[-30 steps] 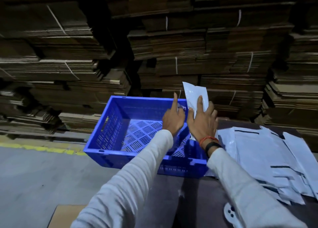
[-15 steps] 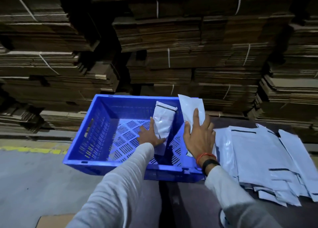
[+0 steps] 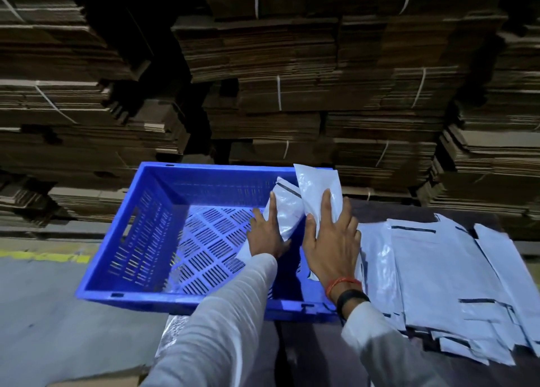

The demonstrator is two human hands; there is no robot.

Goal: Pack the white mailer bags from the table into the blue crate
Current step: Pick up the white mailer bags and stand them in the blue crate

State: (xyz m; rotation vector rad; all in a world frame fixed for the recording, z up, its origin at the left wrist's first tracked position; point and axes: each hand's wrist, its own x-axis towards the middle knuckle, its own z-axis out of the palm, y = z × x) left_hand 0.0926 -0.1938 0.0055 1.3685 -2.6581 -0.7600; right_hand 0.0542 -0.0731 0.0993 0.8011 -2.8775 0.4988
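Hands work at the right end of the crate (image 3: 152,228), which sits at the table's (image 3: 380,208) left edge, partly hanging past it over the floor (image 3: 43,313). The left hand (image 3: 267,234) is inside the crate, palm flat and fingers spread open against a bag (image 3: 287,208) that stands tilted against the crate's right wall; it presses the bag rather than clamping it. The right hand (image 3: 333,240) lies at the crate's right rim, fingers spread and laid over a second bag (image 3: 317,185), whose top edge rises above the rim and leans toward the far right corner. Whether the thumb closes under that bag I cannot tell. The two standing bags touch each other, the second just right of the first.

On the table, right of the crate, the pile (image 3: 444,272) of remaining bags lies flat and overlapping, spreading to the table's right edge, with black strips showing on several. The crate's slotted bottom is bare left of the hands. White sleeves cover both arms; the right wrist carries an orange thread (image 3: 342,284) and a black band (image 3: 352,297). Strapped stacks of cardboard (image 3: 292,94) fill the background behind the table.
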